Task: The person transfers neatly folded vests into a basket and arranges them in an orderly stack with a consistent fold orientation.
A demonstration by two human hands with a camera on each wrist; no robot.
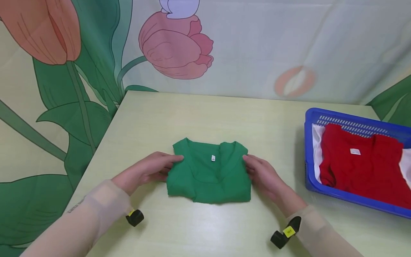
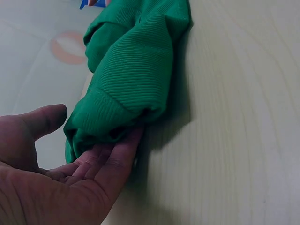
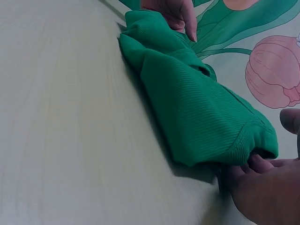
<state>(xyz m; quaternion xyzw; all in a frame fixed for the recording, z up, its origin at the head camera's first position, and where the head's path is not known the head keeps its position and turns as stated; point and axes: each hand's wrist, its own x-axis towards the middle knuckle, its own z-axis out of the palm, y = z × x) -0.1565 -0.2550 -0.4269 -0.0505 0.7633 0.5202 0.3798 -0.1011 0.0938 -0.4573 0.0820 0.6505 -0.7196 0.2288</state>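
Observation:
A green V-neck knit top [image 1: 221, 189], folded into a compact bundle, lies on the table with its neckline away from me and a small white label inside the collar. My left hand [image 1: 157, 166] is at its left side. In the left wrist view, the fingers [image 2: 115, 164] reach under the folded edge while the thumb stands apart from the cloth. At the right side is my right hand [image 1: 263, 173]. Its fingertips [image 3: 260, 164] tuck beneath the fold in the right wrist view, the thumb raised clear of the fabric. The fingertips under the cloth are partly hidden.
A blue plastic basket [image 1: 308, 150] stands on the table at the right. In it, a folded red garment [image 1: 363, 171] lies over white cloth [image 1: 317, 142]. Behind the pale wooden table [image 1: 205, 114] hangs a flower-printed curtain [image 1: 250, 46].

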